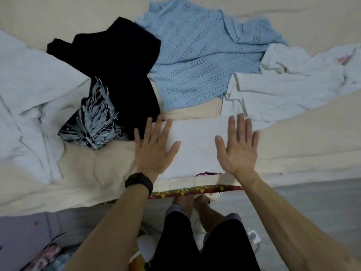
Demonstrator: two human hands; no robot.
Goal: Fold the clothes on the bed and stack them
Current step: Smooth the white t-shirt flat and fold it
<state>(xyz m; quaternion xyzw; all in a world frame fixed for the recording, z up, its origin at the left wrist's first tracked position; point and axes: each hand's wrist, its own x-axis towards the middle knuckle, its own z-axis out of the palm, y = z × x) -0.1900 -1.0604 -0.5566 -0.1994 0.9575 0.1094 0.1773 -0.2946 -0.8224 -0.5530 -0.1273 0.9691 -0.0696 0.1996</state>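
Here a folded white garment (197, 147) lies on the cream bed sheet (93, 173), close to the bed's near edge. Both hands lie flat on it with fingers straight and spread, gripping nothing: the left hand (154, 147) covers its nine o'clock side, the right hand (237, 147) its three o'clock side. A black watch (139, 182) sits on the left wrist. From the folded piece, a black T-shirt (117, 75) with a pale butterfly print lies crumpled at ten o'clock, just beside the left fingertips. A light blue knit (195, 55) spreads at twelve o'clock, a loose white garment (293, 85) at two o'clock, and a pale blue garment (29, 94) at nine o'clock.
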